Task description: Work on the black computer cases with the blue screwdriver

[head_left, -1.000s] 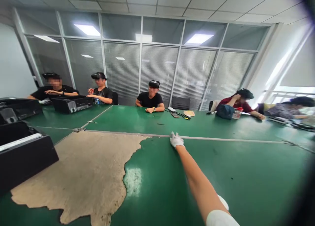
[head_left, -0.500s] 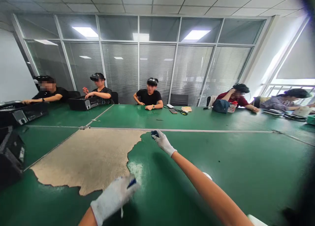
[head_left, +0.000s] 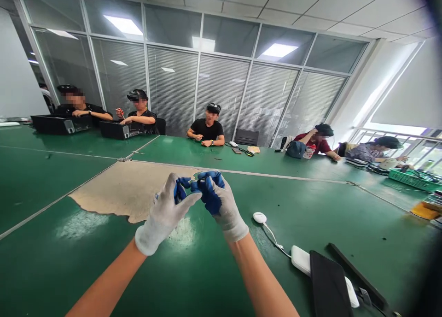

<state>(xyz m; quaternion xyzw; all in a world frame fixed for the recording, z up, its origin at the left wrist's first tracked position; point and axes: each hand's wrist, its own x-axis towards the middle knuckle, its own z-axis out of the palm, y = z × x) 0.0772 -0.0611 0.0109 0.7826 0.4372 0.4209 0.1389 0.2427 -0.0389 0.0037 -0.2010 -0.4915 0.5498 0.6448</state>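
Both hands wear white knit gloves with blue-coated palms and fingers, and meet above the green table (head_left: 113, 271). My left hand (head_left: 167, 211) is closed, its fingers curled and its thumb pointing towards the right fingertips. Beside it, my right hand (head_left: 219, 202) has its fingers bent into a pinch. Anything between the fingertips is too small or hidden to make out. Under and behind the hands lies a tan patch (head_left: 110, 185) with a ragged edge against the green surface.
To the right are a white round charger (head_left: 259, 217) on a cable, a white power bank (head_left: 300, 259), a black phone (head_left: 329, 284) and a dark bar (head_left: 355, 273). Several people sit across the table, two at black computer cases (head_left: 119, 129). A green basket (head_left: 412, 179) stands far right.
My right hand has come back from the far seam, and my left hand has risen from the patch's edge to meet it. The view has tilted and shifted right.
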